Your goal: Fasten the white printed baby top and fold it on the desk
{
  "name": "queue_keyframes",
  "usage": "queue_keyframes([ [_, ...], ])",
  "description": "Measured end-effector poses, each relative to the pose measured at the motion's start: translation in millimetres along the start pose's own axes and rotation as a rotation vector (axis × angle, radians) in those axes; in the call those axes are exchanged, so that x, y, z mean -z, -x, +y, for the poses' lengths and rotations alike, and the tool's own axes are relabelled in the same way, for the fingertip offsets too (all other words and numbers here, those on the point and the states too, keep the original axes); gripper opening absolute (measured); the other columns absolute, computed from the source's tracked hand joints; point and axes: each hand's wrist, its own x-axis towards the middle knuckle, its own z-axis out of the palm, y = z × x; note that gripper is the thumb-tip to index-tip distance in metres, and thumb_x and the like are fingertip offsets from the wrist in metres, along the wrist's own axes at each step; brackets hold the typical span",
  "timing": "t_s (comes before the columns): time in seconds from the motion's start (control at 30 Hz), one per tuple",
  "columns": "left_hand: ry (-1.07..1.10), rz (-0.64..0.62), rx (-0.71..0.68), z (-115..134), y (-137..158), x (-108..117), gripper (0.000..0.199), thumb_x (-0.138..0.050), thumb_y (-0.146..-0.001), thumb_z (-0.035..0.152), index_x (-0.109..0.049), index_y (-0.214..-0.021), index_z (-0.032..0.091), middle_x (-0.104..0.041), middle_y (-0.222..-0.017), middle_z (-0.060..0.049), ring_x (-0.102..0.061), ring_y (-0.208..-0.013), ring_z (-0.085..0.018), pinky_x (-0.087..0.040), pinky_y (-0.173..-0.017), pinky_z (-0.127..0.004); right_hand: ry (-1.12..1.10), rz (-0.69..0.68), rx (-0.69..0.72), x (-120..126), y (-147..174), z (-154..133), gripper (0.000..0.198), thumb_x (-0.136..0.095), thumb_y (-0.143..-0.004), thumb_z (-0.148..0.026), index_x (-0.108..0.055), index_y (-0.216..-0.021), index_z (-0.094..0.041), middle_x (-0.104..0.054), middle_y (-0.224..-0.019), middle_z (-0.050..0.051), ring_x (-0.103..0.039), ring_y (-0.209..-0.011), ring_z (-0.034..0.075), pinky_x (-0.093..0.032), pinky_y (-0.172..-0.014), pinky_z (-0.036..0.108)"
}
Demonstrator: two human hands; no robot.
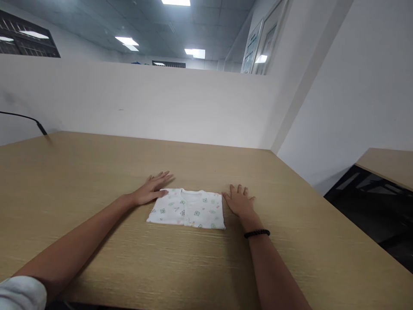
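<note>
A small white shirt [190, 210], printed with little green animals and leaves, lies folded into a neat flat rectangle, its neckline at the far side and a front placket down the middle. My left hand [151, 189] rests at its far left corner, fingers stretched out, the thumb touching the cloth. Beside the far right corner my right hand [239, 200] lies flat on the wood with its fingers spread, the thumb close to the shirt's edge. Neither hand grips anything. A black beaded bracelet [257, 233] circles my right wrist.
The light wooden table [129, 258] reaches back to a low white partition [161, 103]. A thin black cable [40, 127] comes down at the far left. On the right stands a white wall [351, 94], with another wooden tabletop [387, 165] beyond the table's edge.
</note>
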Motion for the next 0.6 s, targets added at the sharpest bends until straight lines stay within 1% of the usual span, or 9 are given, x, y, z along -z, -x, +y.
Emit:
queue_keyframes([
  [0.07, 0.007, 0.097, -0.145, 9.0, 0.3, -2.9, 0.051, -0.042, -0.096, 0.053, -0.048, -0.142, 0.031, -0.04, -0.153, -0.008, -0.029, -0.144, -0.033, -0.007, -0.116, -0.063, -0.12, 0.129, 0.058, 3.5, -0.4, -8.4, 0.051, -0.036, -0.097, -0.043, -0.054, -0.134, -0.013, -0.044, -0.144, 0.022, -0.035, -0.137, 0.036, -0.029, -0.108, 0.059],
  [0.13, 0.05, 0.155, -0.328, 24.3, 1.5, -8.2, 0.037, -0.044, -0.097, 0.044, -0.064, -0.123, 0.027, -0.062, -0.132, -0.008, -0.05, -0.129, -0.027, -0.02, -0.116, -0.053, -0.351, 0.227, 0.2, 7.0, 1.0, -21.6, 0.041, -0.041, -0.094, -0.035, -0.062, -0.12, -0.011, -0.058, -0.127, 0.02, -0.052, -0.119, 0.028, -0.04, -0.103, 0.043],
  [0.17, 0.078, 0.165, -0.409, 32.9, 2.3, -11.4, 0.033, -0.045, -0.097, 0.04, -0.067, -0.116, 0.024, -0.068, -0.122, -0.009, -0.057, -0.12, -0.024, -0.029, -0.113, -0.048, -0.483, 0.224, 0.284, 8.3, 2.8, -29.0, 0.037, -0.042, -0.092, -0.032, -0.064, -0.114, -0.012, -0.063, -0.115, 0.016, -0.058, -0.106, 0.023, -0.045, -0.096, 0.036],
  [0.2, 0.099, 0.159, -0.476, 41.3, 3.2, -14.8, 0.031, -0.047, -0.097, 0.037, -0.068, -0.113, 0.022, -0.07, -0.115, -0.01, -0.06, -0.114, -0.023, -0.037, -0.108, -0.043, -0.603, 0.175, 0.368, 9.2, 5.5, -36.1, 0.034, -0.044, -0.091, -0.032, -0.066, -0.109, -0.013, -0.066, -0.103, 0.013, -0.061, -0.093, 0.019, -0.048, -0.086, 0.03],
  [0.27, 0.102, 0.132, -0.562, 54.9, 4.9, -21.1, 0.029, -0.05, -0.095, 0.033, -0.068, -0.113, 0.02, -0.071, -0.109, -0.011, -0.063, -0.105, -0.022, -0.046, -0.097, -0.036, -0.761, -0.044, 0.528, 9.4, 12.7, -47.8, 0.028, -0.049, -0.088, -0.032, -0.069, -0.099, -0.014, -0.066, -0.079, 0.005, -0.058, -0.07, 0.014, -0.047, -0.067, 0.024],
  [0.33, 0.066, 0.106, -0.598, 62.1, 5.9, -25.2, 0.029, -0.051, -0.094, 0.031, -0.068, -0.114, 0.02, -0.071, -0.106, -0.011, -0.064, -0.099, -0.022, -0.049, -0.089, -0.033, -0.802, -0.292, 0.657, 7.6, 20.2, -54.8, 0.024, -0.055, -0.084, -0.03, -0.071, -0.091, -0.014, -0.062, -0.065, 0.0, -0.053, -0.059, 0.011, -0.041, -0.058, 0.021],
  [0.37, 0.045, 0.102, -0.604, 63.2, 6.2, -26.3, 0.029, -0.05, -0.094, 0.03, -0.068, -0.114, 0.02, -0.071, -0.104, -0.011, -0.064, -0.096, -0.022, -0.05, -0.086, -0.032, -0.791, -0.375, 0.695, 6.2, 23.2, -56.4, 0.022, -0.058, -0.082, -0.028, -0.073, -0.089, -0.014, -0.061, -0.061, -0.001, -0.051, -0.057, 0.01, -0.039, -0.056, 0.021],
  [0.43, 0.017, 0.109, -0.603, 62.2, 6.3, -26.8, 0.029, -0.049, -0.094, 0.029, -0.069, -0.113, 0.019, -0.07, -0.099, -0.011, -0.065, -0.091, -0.021, -0.05, -0.082, -0.031, -0.758, -0.453, 0.719, 2.9, 26.5, -56.9, 0.02, -0.061, -0.079, -0.025, -0.075, -0.088, -0.014, -0.061, -0.059, -0.001, -0.05, -0.055, 0.01, -0.035, -0.053, 0.02],
  [0.6, -0.008, 0.126, -0.586, 56.8, 5.5, -25.8, 0.032, -0.049, -0.094, 0.031, -0.067, -0.118, 0.02, -0.069, -0.096, -0.011, -0.064, -0.088, -0.021, -0.05, -0.079, -0.03, -0.758, -0.45, 0.691, -2.4, 24.8, -53.7, 0.026, -0.063, -0.075, -0.021, -0.078, -0.095, -0.015, -0.057, -0.056, -0.003, -0.042, -0.052, 0.008, -0.028, -0.049, 0.021],
])
